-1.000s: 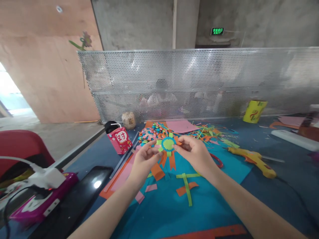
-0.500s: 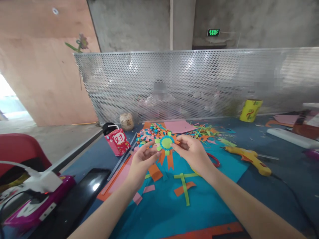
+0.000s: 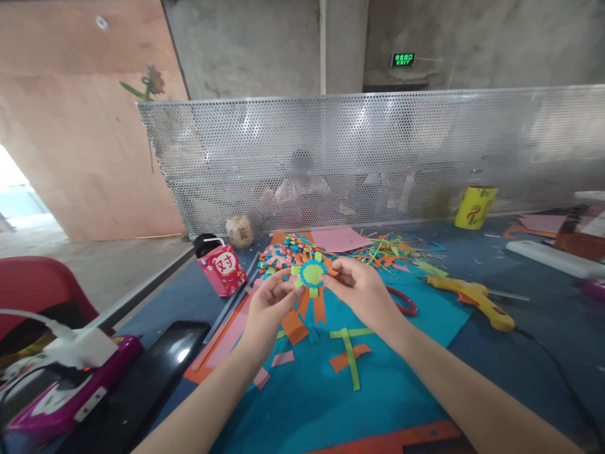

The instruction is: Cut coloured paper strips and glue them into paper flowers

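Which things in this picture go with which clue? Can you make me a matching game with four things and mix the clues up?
Things:
1. Paper rosette
2. Drink box
3. Glue gun
4. Exit sign

Clues:
A. Yellow, with a dark cord
B. Glowing green letters, high up
C. Held between the left hand and the right hand
D. Red, with a white straw

Right pairs: 1-C, 2-D, 3-A, 4-B
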Demonstrator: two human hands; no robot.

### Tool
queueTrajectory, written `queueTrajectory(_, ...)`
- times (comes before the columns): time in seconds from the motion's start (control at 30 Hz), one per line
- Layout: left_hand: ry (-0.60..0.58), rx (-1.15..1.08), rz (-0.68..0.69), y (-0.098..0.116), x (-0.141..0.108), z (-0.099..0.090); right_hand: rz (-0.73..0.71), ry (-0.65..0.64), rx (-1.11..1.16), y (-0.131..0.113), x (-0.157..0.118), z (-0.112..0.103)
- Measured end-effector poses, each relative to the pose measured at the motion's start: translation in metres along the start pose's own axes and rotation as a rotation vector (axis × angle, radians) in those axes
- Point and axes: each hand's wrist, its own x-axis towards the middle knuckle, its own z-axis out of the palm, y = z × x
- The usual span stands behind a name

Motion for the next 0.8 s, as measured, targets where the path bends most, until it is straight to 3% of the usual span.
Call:
queueTrajectory(0.67, -0.019, 0.049, 0.058, -0.0006, -0.0007, -0.0015, 0.018, 0.028, 0.013, 0.0002, 0.0008, -0.0018)
queueTrajectory(0.8, 0.032, 0.067, 0.051, 0.0015, -0.0017, 0.0028, -0.001, 0.01, -0.022, 0.0, -0.001, 0.0003)
